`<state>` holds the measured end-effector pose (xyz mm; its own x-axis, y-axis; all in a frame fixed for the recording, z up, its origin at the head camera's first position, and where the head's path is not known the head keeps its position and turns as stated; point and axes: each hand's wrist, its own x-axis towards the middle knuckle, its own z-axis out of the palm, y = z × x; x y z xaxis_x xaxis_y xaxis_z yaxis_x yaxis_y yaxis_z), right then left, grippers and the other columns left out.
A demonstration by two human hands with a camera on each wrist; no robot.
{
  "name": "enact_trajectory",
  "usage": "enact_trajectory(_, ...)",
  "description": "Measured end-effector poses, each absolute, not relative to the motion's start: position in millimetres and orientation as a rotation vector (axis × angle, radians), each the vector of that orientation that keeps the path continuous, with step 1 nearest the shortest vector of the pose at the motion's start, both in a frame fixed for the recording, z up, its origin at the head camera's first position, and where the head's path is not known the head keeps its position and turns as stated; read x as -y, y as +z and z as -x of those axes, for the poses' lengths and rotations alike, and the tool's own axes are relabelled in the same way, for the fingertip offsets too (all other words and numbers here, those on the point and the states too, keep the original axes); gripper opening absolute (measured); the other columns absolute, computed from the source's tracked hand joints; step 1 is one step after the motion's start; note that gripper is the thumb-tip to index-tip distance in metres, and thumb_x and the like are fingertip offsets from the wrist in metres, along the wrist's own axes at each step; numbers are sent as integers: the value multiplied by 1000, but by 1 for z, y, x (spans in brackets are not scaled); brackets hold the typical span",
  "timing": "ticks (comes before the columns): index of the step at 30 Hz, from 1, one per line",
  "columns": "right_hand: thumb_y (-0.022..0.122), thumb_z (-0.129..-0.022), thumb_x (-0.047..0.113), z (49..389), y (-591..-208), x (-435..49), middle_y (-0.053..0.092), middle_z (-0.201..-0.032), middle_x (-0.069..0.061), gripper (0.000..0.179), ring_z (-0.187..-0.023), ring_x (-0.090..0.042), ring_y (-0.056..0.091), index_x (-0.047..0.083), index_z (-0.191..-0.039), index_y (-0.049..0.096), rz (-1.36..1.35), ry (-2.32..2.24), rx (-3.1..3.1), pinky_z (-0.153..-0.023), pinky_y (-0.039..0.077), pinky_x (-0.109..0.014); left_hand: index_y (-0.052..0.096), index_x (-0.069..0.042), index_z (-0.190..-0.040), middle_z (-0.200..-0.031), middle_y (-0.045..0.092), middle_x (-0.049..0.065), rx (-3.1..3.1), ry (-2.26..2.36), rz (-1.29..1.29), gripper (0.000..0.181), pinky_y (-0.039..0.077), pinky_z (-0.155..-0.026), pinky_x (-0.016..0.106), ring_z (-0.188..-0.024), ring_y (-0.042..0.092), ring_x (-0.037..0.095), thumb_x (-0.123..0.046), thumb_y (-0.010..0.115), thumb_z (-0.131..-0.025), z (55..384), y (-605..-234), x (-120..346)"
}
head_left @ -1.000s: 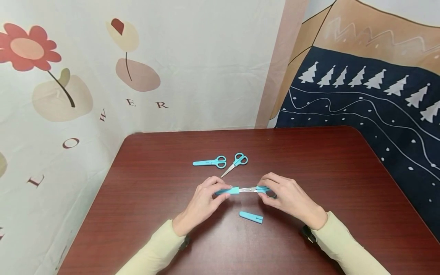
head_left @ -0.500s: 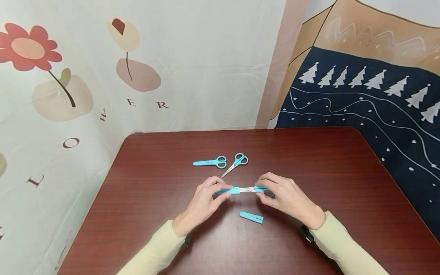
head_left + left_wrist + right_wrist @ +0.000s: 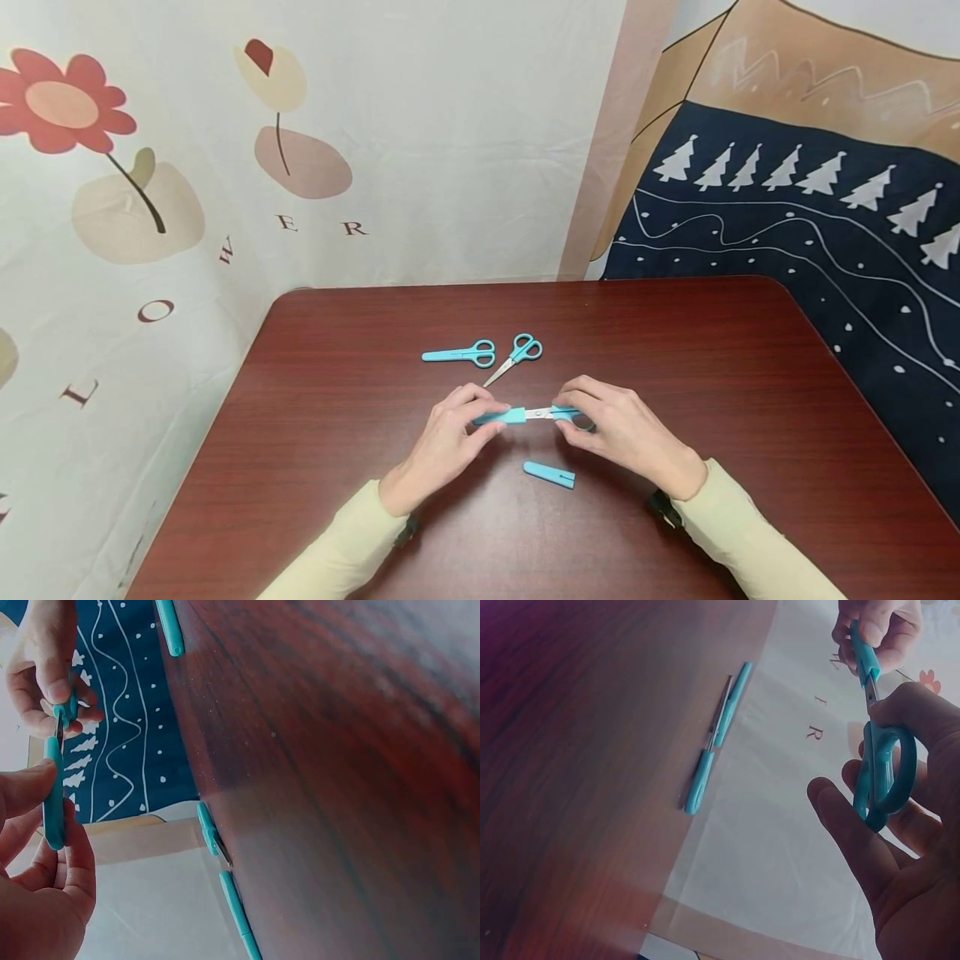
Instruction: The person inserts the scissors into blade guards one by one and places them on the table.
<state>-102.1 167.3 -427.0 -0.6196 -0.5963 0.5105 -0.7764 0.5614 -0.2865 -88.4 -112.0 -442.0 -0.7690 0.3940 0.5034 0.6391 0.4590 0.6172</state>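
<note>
Between thumb and fingers, my left hand point(image 3: 444, 442) pinches a blue scissors cover point(image 3: 512, 415). My right hand point(image 3: 626, 429) grips a pair of blue-handled scissors point(image 3: 564, 412) by the handles. Its blade tips are hidden inside the cover, while a short silver length point(image 3: 538, 413) shows between the two hands. In the right wrist view, the handle loops point(image 3: 889, 776) lie against my fingers. The left wrist view shows the cover point(image 3: 54, 802) in line with the blades. Both hands are above the table.
A second blue cover point(image 3: 549, 475) lies in front of the hands. Behind them rest covered scissors point(image 3: 457, 354) and a bare pair of scissors point(image 3: 517, 354), its blades pointing toward my left hand. All are on the dark red table point(image 3: 360, 325), with printed cloth point(image 3: 450, 167) behind.
My right hand has moved slightly left, sliding the scissors deeper into the cover, so less blade shows. My left hand has stayed nearly still.
</note>
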Motion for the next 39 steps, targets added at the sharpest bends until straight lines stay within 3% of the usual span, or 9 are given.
enact_trajectory(5,85,-82,14,102,-426,-165,67,-104,5,23,-78,-5,61,13,-102,73,-1122,706,2446,-66,54,-20,80,-10,-106,-101,66,-2,2421,-1201,886,22,53,-67,26,-90,59,14,-6,85,-85,88,-442,111)
enact_trajectory(26,85,-82,15,103,-424,-158,67,-106,4,25,-83,-7,63,12,-103,72,-1153,704,2439,-69,56,-23,79,-9,-106,-101,65,-2,2408,-1196,911,21,54,-67,28,-90,57,13,-4,84,-86,90,-443,109)
enact_trajectory(39,87,-82,16,103,-422,-157,70,-104,2,32,-85,-7,66,10,-110,72,-1149,703,2456,-72,59,-25,79,-10,-106,-102,65,-2,2431,-1197,914,20,52,-70,21,-92,58,13,-6,83,-87,91,-441,108)
